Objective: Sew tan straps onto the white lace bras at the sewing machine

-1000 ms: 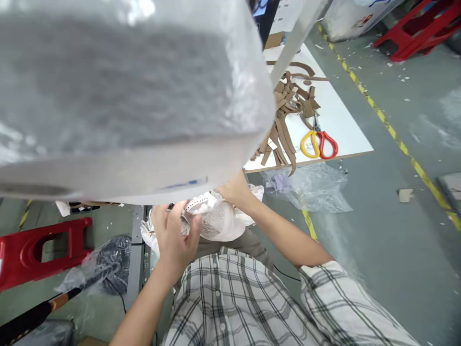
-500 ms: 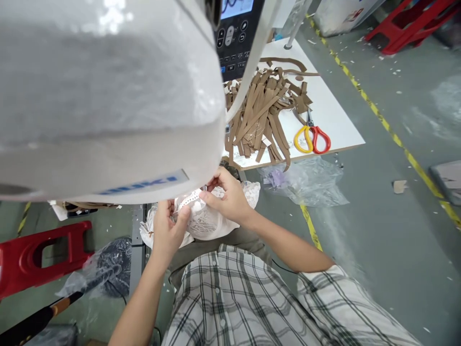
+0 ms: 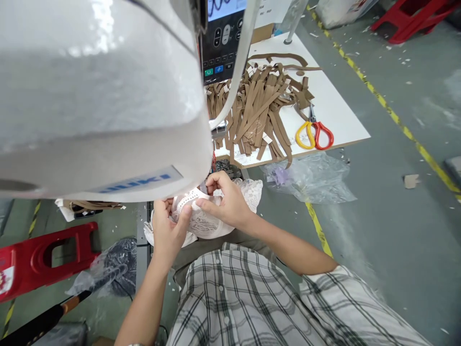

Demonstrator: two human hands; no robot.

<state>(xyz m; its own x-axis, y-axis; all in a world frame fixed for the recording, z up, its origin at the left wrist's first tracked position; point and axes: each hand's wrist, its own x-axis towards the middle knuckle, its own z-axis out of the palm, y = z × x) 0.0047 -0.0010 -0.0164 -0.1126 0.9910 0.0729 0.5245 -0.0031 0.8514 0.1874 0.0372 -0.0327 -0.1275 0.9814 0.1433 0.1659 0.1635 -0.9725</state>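
A white lace bra (image 3: pixel 206 225) lies over my lap, its cup bulging toward me and its upper edge under the front of a white sewing machine (image 3: pixel 108 105). My left hand (image 3: pixel 170 231) pinches the left side of the cup between thumb and fingers. On the other side, my right hand (image 3: pixel 230 202) grips the bra's upper edge, thumb pressed on the fabric beside a dotted band. The machine head hides the needle area, and some of my fingertips are out of sight behind the cloth.
Brown fabric strips (image 3: pixel 257 105) are heaped on the white tabletop (image 3: pixel 340 122), beside scissors (image 3: pixel 314 132) with yellow and red handles. A control panel (image 3: pixel 223 48) stands behind the machine. Clear plastic (image 3: pixel 313 178) lies on the right; a red stool (image 3: pixel 46 259) is at left.
The view has shifted slightly, showing more of the panel and strips. My hands keep their hold on the bra, and more light falls on its upper edge near the machine.
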